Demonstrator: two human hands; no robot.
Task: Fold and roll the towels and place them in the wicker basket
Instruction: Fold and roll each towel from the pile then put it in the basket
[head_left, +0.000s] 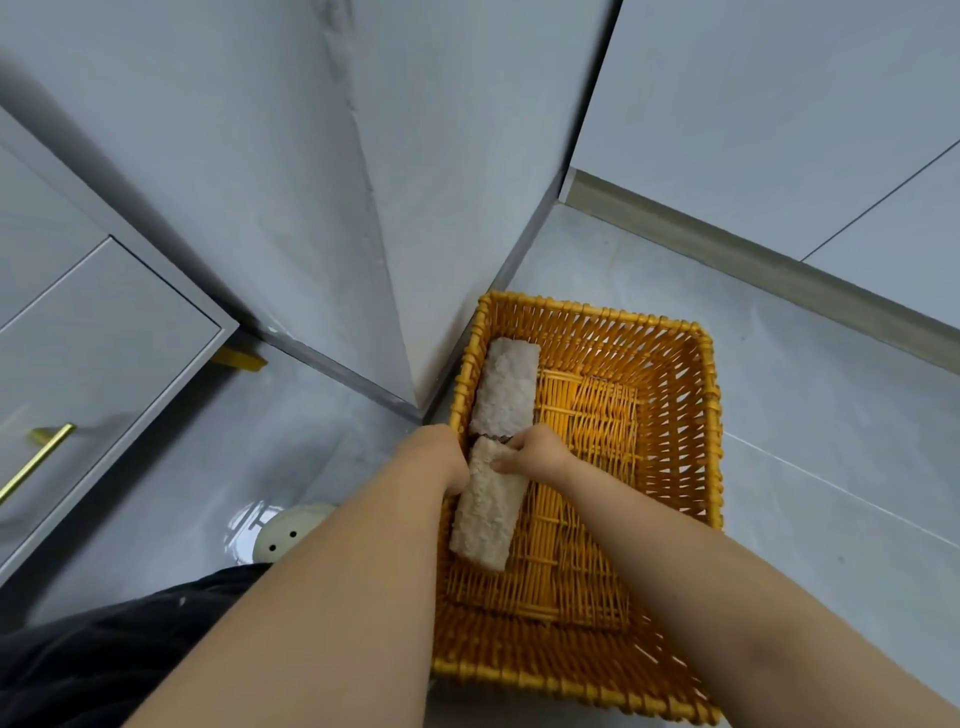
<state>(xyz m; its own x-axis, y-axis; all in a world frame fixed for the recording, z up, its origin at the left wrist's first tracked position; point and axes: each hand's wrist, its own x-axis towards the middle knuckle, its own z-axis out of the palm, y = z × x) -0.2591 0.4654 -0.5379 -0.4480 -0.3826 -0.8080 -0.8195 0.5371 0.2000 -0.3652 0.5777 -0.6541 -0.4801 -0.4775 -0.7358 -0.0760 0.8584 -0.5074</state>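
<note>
Gripping near towel (485, 512) | left hand (441, 457), right hand (535, 452) | wicker basket (711, 415): far towel (506, 387) inside

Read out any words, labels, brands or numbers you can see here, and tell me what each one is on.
None can be read.
The basket, the far towel and the near towel show no tag or print.
The cabinet bears only a gold handle.
The white round thing on the floor has two dark dots, not writing.

left hand (441, 457) fingers hidden behind towel (488, 514) | white round object (291, 530) partly behind arm (332, 597)
</note>
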